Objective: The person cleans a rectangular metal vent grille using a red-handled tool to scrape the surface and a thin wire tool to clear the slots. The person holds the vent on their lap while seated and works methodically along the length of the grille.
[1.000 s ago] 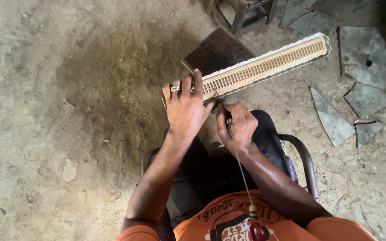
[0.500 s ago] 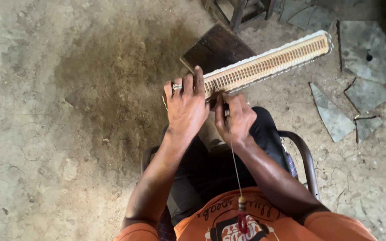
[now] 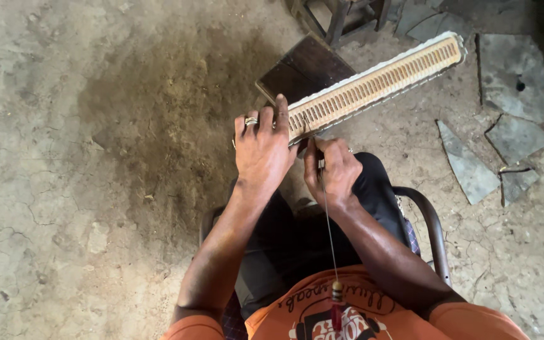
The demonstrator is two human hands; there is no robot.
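My left hand [image 3: 262, 151], a ring on one finger, lies over the near end of a long slotted radiator core [image 3: 379, 82] and holds it against my knee. The pale core runs up and to the right from that hand. My right hand [image 3: 335, 170] pinches a thin metal tool at the core's near edge, just right of the left hand. A thin cord with a bead [image 3: 336, 291] hangs from my neck in front of the right forearm.
I sit on a metal-framed chair [image 3: 432, 226] over a cracked earth floor. A dark flat board [image 3: 303, 69] lies under the core's near end. Broken grey slabs [image 3: 467, 167] lie at the right, and a stool's legs [image 3: 341, 16] stand at the top.
My right hand has shifted slightly up toward the core's near edge. The left hand and the core stay where they were.
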